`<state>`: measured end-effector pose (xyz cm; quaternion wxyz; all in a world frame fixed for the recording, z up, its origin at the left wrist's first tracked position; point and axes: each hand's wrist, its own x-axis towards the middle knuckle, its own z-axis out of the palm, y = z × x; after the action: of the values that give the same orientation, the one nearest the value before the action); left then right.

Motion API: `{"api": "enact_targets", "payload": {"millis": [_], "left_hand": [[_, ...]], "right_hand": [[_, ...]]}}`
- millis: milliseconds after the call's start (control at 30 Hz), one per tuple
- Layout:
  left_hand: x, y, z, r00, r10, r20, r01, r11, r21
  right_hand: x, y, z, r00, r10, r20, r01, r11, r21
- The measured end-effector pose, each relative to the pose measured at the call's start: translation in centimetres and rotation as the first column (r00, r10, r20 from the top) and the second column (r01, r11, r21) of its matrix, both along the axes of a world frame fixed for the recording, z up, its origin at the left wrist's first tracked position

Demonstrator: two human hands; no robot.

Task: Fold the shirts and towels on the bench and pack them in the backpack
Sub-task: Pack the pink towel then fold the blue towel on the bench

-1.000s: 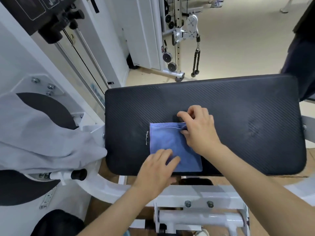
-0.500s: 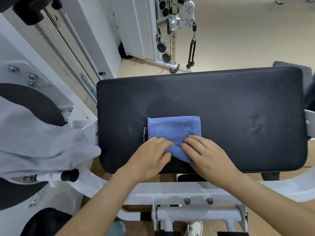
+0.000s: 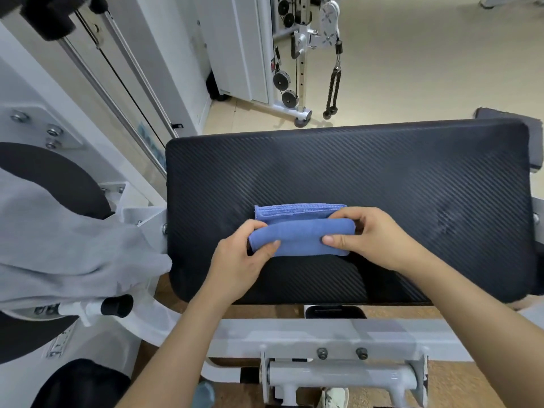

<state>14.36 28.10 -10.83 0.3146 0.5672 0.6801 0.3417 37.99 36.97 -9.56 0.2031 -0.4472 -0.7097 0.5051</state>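
A small blue towel (image 3: pixel 303 231) lies on the black padded bench (image 3: pixel 382 178), near its front edge. Its near half is lifted and turned over toward the far edge, so a rolled fold faces me. My left hand (image 3: pixel 238 257) pinches the fold's left end, thumb on top. My right hand (image 3: pixel 374 240) pinches the right end in the same way. A grey shirt (image 3: pixel 64 245) hangs draped over the white machine frame to the left of the bench. No backpack shows in the frame.
White machine frame and bolts (image 3: pixel 341 351) stand just below the bench's front edge. A cable machine with pulleys and a black rope handle (image 3: pixel 332 86) stands behind the bench on the beige floor. A black roller pad (image 3: pixel 79 384) sits low at the left.
Both hands gripped the towel's near edge and lifted it up and over toward the far edge, making another fold. Earlier they pressed flat on the towel.
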Motion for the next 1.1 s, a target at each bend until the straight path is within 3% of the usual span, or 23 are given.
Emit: {"api": "enact_targets", "payload": {"millis": [133, 300, 433, 633, 667, 733, 800, 833, 900, 1000, 1100], "left_hand": [[0.8, 1.3, -0.2, 0.993, 0.117, 0.003, -0.117, 0.993, 0.023], [1.7, 2.3, -0.3, 0.969, 0.210, -0.133, -0.205, 0.978, 0.050], [2.0, 2.8, 0.2, 0.955, 0.227, -0.190, -0.219, 0.974, 0.065], [2.9, 1.9, 0.6, 0.962, 0.261, -0.077, -0.254, 0.963, 0.094], [3.1, 1.5, 0.6, 0.954, 0.279, -0.114, -0.260, 0.953, 0.154], [3.3, 0.7, 0.7, 0.871, 0.348, -0.346, -0.196, 0.894, 0.403], [4.2, -0.2, 0.5, 0.767, 0.380, -0.518, 0.016, 0.794, 0.607], [4.8, -0.5, 0.1, 0.751, 0.343, -0.564, 0.130, 0.760, 0.636], [5.4, -0.7, -1.2, 0.715, 0.229, -0.661, 0.277, 0.775, 0.568], [5.2, 0.2, -3.2, 0.675, 0.173, -0.717, 0.234, 0.871, 0.431], [4.7, 1.0, -4.1, 0.691, 0.196, -0.696, 0.211, 0.866, 0.454]], "right_hand": [[-0.5, -0.5, -0.3, 0.993, -0.114, -0.040, 0.115, 0.993, 0.012], [-1.7, -1.1, -0.3, 0.941, -0.333, -0.065, 0.338, 0.935, 0.107], [-2.5, -0.9, -0.4, 0.914, -0.404, -0.049, 0.406, 0.899, 0.167], [-2.8, 1.1, -0.2, 0.904, -0.427, 0.027, 0.424, 0.901, 0.089], [-2.8, 1.1, -0.4, 0.904, -0.427, 0.026, 0.424, 0.902, 0.087], [-2.8, 1.1, -0.6, 0.901, -0.433, 0.019, 0.429, 0.899, 0.088], [-2.8, 1.0, -0.6, 0.897, -0.441, 0.008, 0.438, 0.894, 0.093], [-2.8, 0.9, -0.6, 0.895, -0.446, -0.001, 0.444, 0.891, 0.098], [-3.0, 0.7, -0.8, 0.892, -0.451, -0.015, 0.450, 0.887, 0.104], [-3.0, 0.4, -0.9, 0.881, -0.473, -0.029, 0.473, 0.875, 0.104], [-2.8, -0.2, -0.4, 0.874, -0.484, -0.034, 0.486, 0.872, 0.065]]}}
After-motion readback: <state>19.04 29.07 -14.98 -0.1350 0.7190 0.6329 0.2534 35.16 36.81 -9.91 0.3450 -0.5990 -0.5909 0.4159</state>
